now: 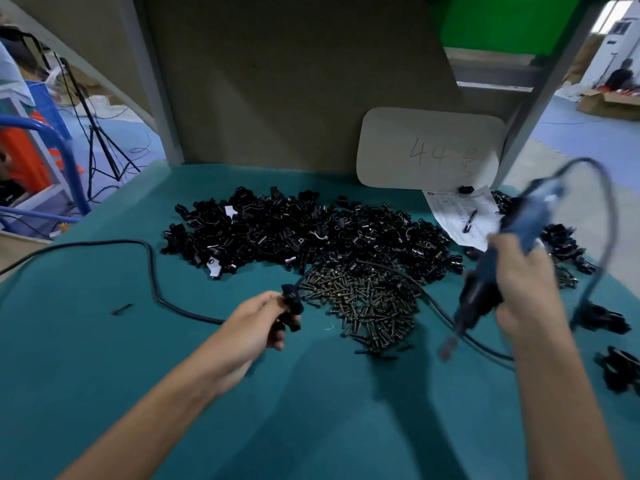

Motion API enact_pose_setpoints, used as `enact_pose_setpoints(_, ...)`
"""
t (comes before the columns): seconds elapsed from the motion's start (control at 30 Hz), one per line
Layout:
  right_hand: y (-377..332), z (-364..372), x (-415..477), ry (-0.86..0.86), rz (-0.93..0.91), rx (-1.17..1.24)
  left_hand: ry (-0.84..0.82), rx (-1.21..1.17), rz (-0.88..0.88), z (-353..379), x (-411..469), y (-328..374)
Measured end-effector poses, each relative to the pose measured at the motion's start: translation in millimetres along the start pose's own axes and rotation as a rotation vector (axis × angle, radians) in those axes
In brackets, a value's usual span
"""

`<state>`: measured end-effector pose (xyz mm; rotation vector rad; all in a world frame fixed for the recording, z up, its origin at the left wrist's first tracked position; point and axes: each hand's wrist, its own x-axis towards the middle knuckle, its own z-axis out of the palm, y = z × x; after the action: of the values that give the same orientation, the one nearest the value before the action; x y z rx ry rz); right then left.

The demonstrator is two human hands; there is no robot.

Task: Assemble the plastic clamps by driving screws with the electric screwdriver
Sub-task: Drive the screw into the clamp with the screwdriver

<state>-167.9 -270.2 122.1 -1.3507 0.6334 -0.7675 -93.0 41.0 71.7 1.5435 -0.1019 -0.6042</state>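
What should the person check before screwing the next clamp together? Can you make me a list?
1. Clamp held: ok. The left hand grips a black clamp.
2. Tool held: ok. The right hand grips the electric screwdriver.
3. Screw seated in the clamp: cannot tell, too small and dark.
4. Bit lined up with the clamp: not ok. The bit is blurred and hangs well to the right of the clamp, apart from it.
5. Screws close by: ok. The screw pile lies between the two hands.
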Motion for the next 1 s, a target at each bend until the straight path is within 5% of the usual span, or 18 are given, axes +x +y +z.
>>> enact_pose_setpoints(0.1,40.9,-22.4,-1.4,-0.089,0.018,-0.675,-0.054,-0.416,-0.161,-1.2,4.6,4.9)
enact_pose_setpoints(0.17,67.5,-34.7,-6.9,-0.114,0.036,-0.927,-0.076,-0.494,-0.171,-1.8,6.1,4.9)
enact_pose_setpoints(0.33,94.5,-43.0,-3.1,-0.169,0.097,-1.224,-0.072,-0.252,-0.094,0.5,7.8,7.3)
enact_pose_setpoints(0.43,86.0,-35.9,-7.7,-0.180,-0.026,-1.391,-0.092,-0.073,-0.035,5.0,8.6,12.2)
enact_pose_setpoints(0.5,67.5,-20.1,-18.6,-0.231,-0.164,-1.222,-0.125,0.084,-0.002,8.6,8.8,14.6)
enact_pose_setpoints(0.6,38.7,22.2,-47.9,-0.589,-0.185,-0.684,-0.291,0.303,0.041,16.1,6.1,20.9)
enact_pose_setpoints(0.73,28.7,57.6,-74.2,-0.900,-0.179,-0.600,-0.495,0.379,0.063,24.0,1.6,28.2)
enact_pose_setpoints(0.87,28.8,59.7,-78.0,-0.934,0.085,-0.254,-0.488,0.432,0.139,20.0,-0.6,30.2)
enact_pose_setpoints(1.0,35.4,60.7,-79.7,-0.834,0.248,-0.063,-0.225,0.787,0.326,18.7,-4.1,24.6)
